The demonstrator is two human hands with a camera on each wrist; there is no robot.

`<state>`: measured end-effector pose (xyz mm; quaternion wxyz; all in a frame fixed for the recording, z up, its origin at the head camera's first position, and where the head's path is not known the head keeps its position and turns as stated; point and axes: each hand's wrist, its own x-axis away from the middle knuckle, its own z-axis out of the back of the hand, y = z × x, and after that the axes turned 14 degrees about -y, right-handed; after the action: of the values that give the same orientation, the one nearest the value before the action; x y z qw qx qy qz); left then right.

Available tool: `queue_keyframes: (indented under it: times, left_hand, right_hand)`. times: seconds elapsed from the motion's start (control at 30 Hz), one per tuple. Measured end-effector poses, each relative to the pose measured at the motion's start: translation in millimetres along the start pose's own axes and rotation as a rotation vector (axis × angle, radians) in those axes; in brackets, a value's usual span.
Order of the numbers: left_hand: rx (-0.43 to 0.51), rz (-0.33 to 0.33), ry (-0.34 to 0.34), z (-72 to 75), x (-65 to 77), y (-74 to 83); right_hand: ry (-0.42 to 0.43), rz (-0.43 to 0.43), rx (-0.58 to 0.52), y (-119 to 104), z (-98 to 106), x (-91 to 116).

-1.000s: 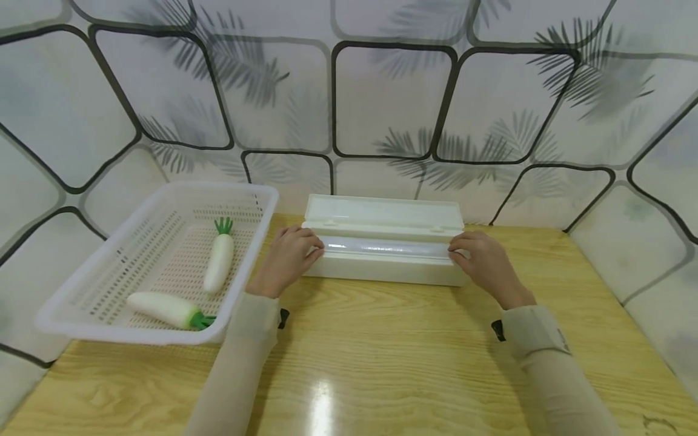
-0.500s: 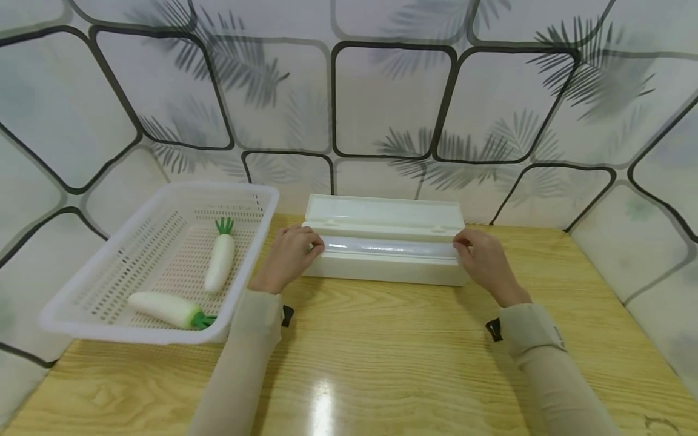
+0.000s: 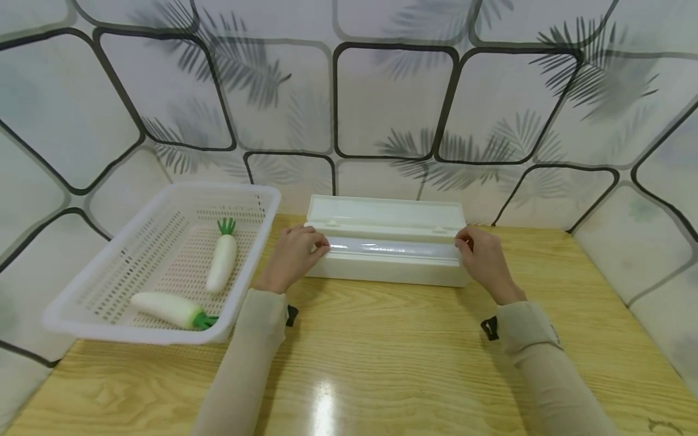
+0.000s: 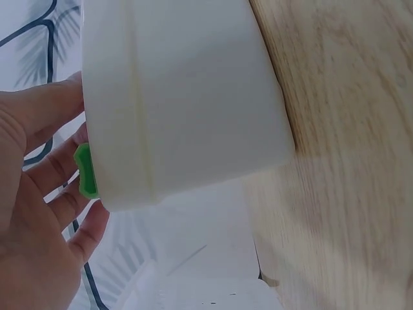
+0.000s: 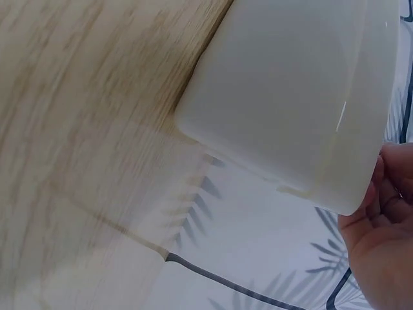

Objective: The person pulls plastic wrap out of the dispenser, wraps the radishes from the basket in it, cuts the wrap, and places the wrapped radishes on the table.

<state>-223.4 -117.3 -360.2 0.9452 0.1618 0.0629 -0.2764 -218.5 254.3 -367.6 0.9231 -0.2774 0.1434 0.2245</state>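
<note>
A long white cling film dispenser [image 3: 388,272] stands on the table near the back wall, its lid [image 3: 385,210] raised. Clear, shiny cling film [image 3: 389,247] lies along its open top. My left hand [image 3: 291,257] is at the box's left end, thumb and index finger pinching the film's edge. At the opposite end my right hand [image 3: 484,261] pinches the film in the same way. The left wrist view has the box's side [image 4: 193,97] and a small green piece [image 4: 86,171] by the fingers. In the right wrist view, the fingertips are partly hidden behind the box [image 5: 290,97].
A white perforated plastic basket [image 3: 253,257] is left of the box, close to my left forearm. Inside it lie two white radishes, one at the back [image 3: 222,263] and one at the front [image 3: 166,309]. The wooden table [image 3: 382,357] ends at a patterned wall [image 3: 392,103].
My right fingertips have shifted slightly right along the film and closed into a tighter pinch. My left hand has moved a little to the right. The box and basket stay put.
</note>
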Motion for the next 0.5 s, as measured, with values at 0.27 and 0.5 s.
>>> queue_keyframes:
  times: [0.27,0.5]
  left_hand:
    - [-0.021,-0.008,0.037,-1.8,-2.6,-1.1]
    - [-0.009,-0.08,0.102,-5.2,-6.4,-1.7]
  right_hand:
    - [-0.031,-0.05,-0.068,-3.7,1.0,-2.7]
    - [-0.018,-0.021,-0.055,-6.1,1.4,-0.5]
